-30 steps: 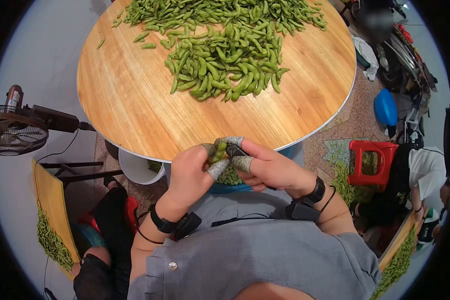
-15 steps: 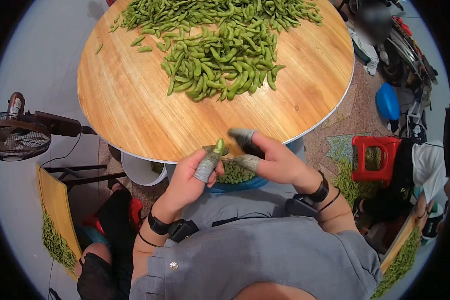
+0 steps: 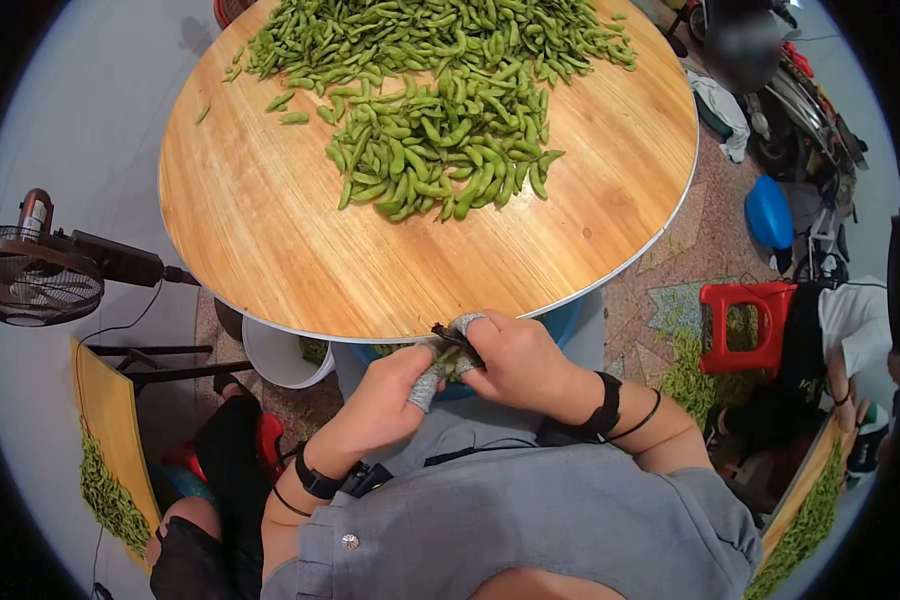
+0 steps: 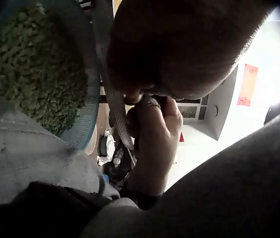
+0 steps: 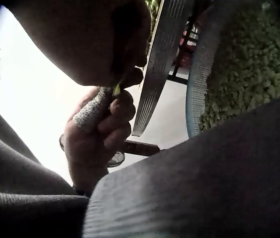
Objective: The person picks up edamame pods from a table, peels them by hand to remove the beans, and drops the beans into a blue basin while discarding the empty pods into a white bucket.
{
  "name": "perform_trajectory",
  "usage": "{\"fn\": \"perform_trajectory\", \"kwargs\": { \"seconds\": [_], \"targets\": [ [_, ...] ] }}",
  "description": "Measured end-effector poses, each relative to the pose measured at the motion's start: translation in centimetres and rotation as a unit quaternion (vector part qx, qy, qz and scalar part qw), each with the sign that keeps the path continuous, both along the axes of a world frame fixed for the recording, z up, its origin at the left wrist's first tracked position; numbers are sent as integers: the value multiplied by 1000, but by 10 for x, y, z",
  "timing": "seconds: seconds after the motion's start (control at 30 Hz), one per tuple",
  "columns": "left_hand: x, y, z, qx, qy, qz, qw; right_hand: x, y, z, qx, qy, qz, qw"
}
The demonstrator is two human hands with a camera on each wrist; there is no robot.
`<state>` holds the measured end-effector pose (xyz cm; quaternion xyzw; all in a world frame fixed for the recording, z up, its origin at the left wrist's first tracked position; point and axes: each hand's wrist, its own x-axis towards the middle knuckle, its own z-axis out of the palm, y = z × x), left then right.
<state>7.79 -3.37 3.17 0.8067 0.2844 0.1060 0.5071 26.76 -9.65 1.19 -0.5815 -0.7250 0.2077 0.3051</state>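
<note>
Above the lap, at the table's near edge, both hands meet around one green edamame pod (image 5: 116,90). My left hand (image 3: 385,398) pinches it between a tape-wrapped thumb and curled fingers. From the other side my right hand (image 3: 522,362) grips the pod too, its thumb and forefinger wrapped in grey, dark-stained tape. The fingers hide most of the pod. Below the hands sits a blue mesh basket (image 4: 83,136) holding many shelled green beans (image 4: 36,74). A big heap of unshelled pods (image 3: 440,130) covers the far middle of the round wooden table (image 3: 270,230).
A white bucket (image 3: 288,355) stands under the table's left edge. Further left is a fan (image 3: 38,265). To the right are a red stool (image 3: 745,325) and a blue container (image 3: 770,212). Other people sit at both sides near boards with more pods (image 3: 115,490).
The hands came apart half a second ago, the left with a pod upright at its thumb. Now they are together again, the right hand closed in on the pod, both slightly lower.
</note>
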Motion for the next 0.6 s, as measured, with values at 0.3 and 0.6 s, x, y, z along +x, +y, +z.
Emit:
{"fn": "perform_trajectory", "kwargs": {
  "seconds": [0.3,0.6],
  "targets": [
    [-30,-4,-11,-64,13,159,985,-1,-15,10,12,23,40,999],
    [-6,-8,-5,65,-115,82,988,-10,5,12,-115,269,7,956]
  ]
}}
